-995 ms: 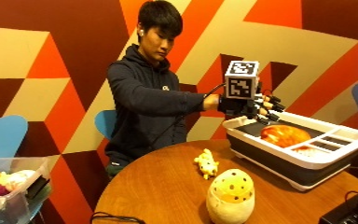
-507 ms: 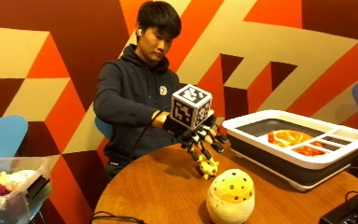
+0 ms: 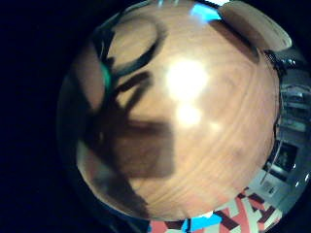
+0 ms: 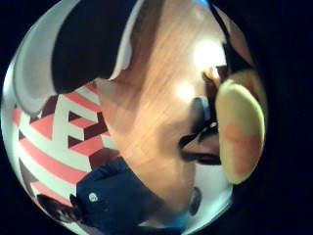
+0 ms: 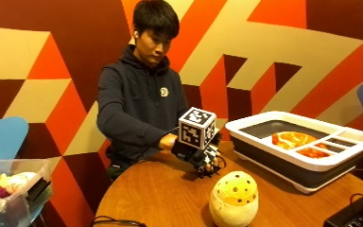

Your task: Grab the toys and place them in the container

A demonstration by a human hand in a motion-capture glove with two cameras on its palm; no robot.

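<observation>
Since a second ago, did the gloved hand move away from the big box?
Yes. The gloved right hand was up over the container; now it is down over the table, on the person's side of the container, near the egg toy.

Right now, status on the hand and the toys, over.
Right hand low over the table, small yellow toy close to the palm; grip unconfirmed. Egg-shaped toy on the table, untouched. Container holds orange toys.

Your round table (image 5: 162,198) is polished wood, its grain glossy under lamp glare. The container (image 5: 304,146) beside you looks like smooth plastic, white-rimmed over dark walls. The yellow egg toy (image 5: 234,198) appears soft, matt plush.
</observation>
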